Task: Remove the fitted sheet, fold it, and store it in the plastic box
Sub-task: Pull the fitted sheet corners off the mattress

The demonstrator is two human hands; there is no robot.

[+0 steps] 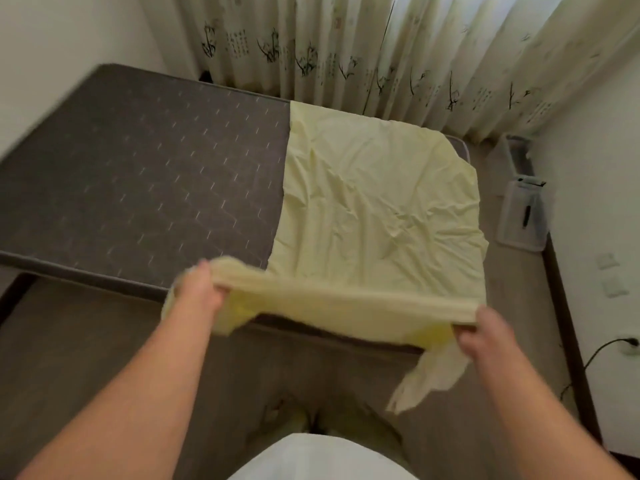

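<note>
Left hand (199, 289) gripping bunched near edge of pale yellow sheet (374, 209), sheet spread over right end of grey mattress (138, 174); right hand (485, 336) gripping same edge; plastic box (512, 220) on floor, far right.

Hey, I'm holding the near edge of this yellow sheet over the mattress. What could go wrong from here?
The loose tail below your right hand hangs toward the floor; it may drag or trip you. The sheet on the mattress is wrinkled and overhangs the right edge, so the fold could be uneven or slide off.
</note>
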